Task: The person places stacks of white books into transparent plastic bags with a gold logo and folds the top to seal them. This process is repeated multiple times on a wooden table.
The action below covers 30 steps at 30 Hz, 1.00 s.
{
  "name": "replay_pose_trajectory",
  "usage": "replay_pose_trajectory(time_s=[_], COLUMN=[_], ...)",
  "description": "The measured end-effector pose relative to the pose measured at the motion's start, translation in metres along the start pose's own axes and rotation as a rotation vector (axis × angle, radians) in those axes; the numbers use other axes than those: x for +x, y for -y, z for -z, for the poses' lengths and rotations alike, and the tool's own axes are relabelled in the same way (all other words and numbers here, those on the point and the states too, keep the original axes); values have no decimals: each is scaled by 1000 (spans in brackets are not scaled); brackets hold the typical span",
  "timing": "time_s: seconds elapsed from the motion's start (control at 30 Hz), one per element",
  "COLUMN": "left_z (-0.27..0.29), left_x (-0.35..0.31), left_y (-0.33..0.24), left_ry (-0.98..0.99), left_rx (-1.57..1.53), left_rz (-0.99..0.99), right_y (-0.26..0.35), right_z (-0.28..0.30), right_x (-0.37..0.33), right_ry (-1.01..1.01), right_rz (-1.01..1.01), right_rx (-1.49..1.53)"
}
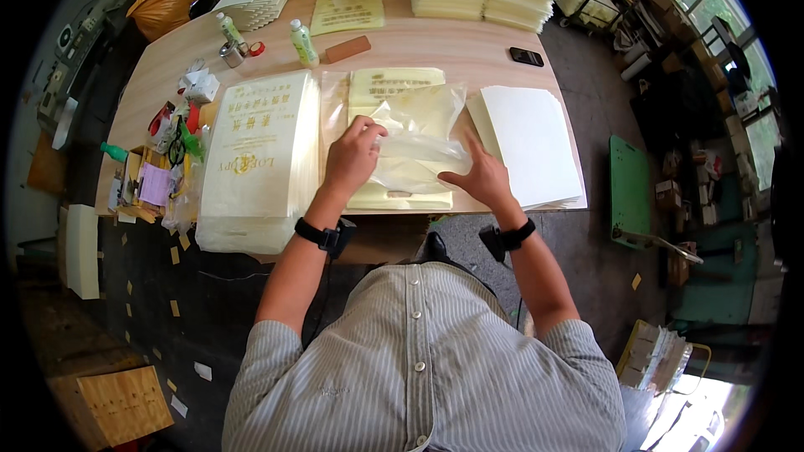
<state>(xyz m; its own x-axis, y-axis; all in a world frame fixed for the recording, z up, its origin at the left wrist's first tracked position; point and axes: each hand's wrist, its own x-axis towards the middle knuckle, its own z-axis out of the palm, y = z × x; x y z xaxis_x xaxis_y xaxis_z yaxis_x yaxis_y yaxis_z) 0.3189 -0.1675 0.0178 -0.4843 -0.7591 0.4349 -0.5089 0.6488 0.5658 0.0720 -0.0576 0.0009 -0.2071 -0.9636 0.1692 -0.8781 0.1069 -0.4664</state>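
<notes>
Plastic film (423, 151) over yellow packets (400, 77) in the head view.
Pinched at its left edge by the left hand (353, 155); at its right edge, the right hand (486, 177), fingers spread; left of the film, a printed stack (255, 134); right, white sheets (532, 142).

The plastic bag (419, 159) is showing milky, translucent white; the paper stack (532, 142) is gleaming plain white. Gold print (243, 164) is marking the cream bag stack (222, 201). The table (469, 54) is showing light wood grain, the shirt (360, 343) grey-and-white stripes.
</notes>
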Motion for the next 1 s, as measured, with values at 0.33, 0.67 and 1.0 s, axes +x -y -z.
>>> replay_pose_trajectory(time_s=[0.33,0.67,1.0], left_z=[-31,-26,-48], left_x=[-33,-80,-100], left_y=[-9,51,26], left_ry=[-13,77,-103], left_rx=[37,-426,-417], left_rz=[-259,275,492], right_y=[-11,29,64], right_z=[-60,-26,-31], right_x=[-12,-35,-38], right_ry=[-8,327,79], right_rz=[-138,-152,-40], right_rx=[100,328,307])
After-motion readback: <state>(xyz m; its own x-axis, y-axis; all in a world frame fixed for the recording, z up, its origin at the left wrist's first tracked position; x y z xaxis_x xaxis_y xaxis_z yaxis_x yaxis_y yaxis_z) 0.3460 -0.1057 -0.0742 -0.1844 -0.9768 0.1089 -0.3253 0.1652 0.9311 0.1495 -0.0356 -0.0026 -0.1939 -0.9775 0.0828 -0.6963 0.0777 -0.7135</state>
